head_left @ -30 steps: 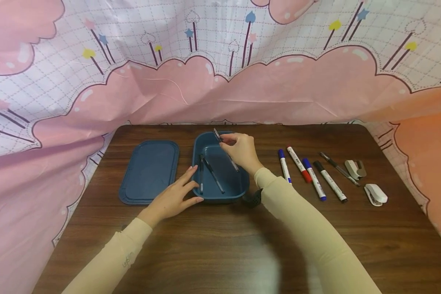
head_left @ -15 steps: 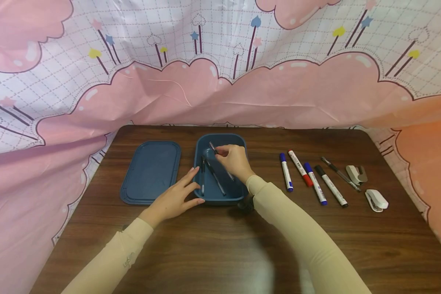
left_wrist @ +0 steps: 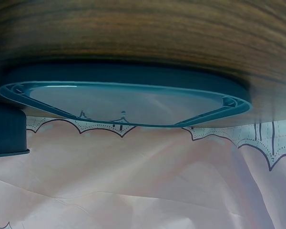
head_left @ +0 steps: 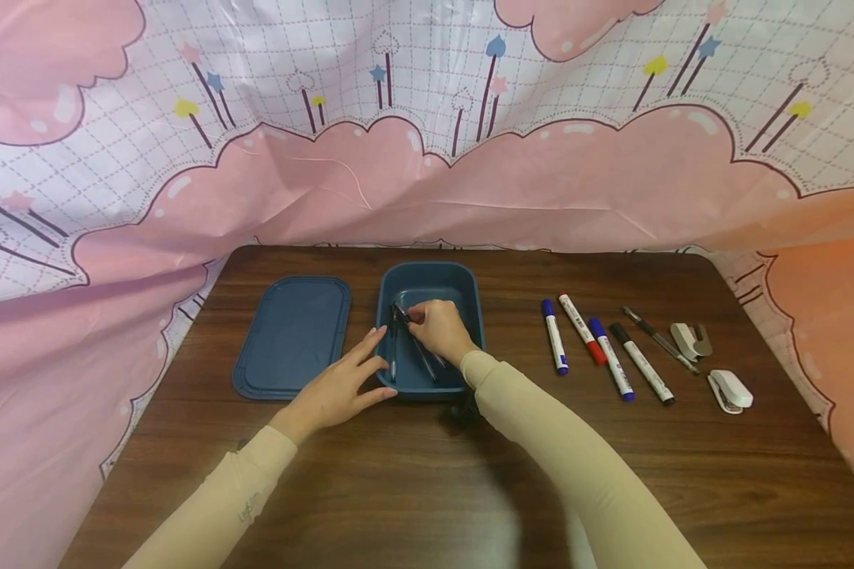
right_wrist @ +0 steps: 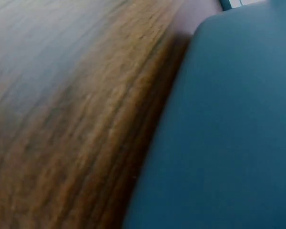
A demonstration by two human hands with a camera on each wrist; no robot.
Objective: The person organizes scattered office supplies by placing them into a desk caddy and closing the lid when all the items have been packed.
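The blue box [head_left: 434, 276] contains pens [head_left: 394, 345], apparently three, partly hidden.

Slim clear-and-black pen [head_left: 403, 314] slanted in the right fingers [head_left: 417, 311], two similar pens [head_left: 394, 350] inside the blue box [head_left: 430, 270].

On my left sleeve [head_left: 213, 491] a small dark print [head_left: 247, 507] seems to begin with an L; I cannot make out the rest. The lettering on the white markers [head_left: 612, 360] on my desk [head_left: 398, 490] is too tiny to read.
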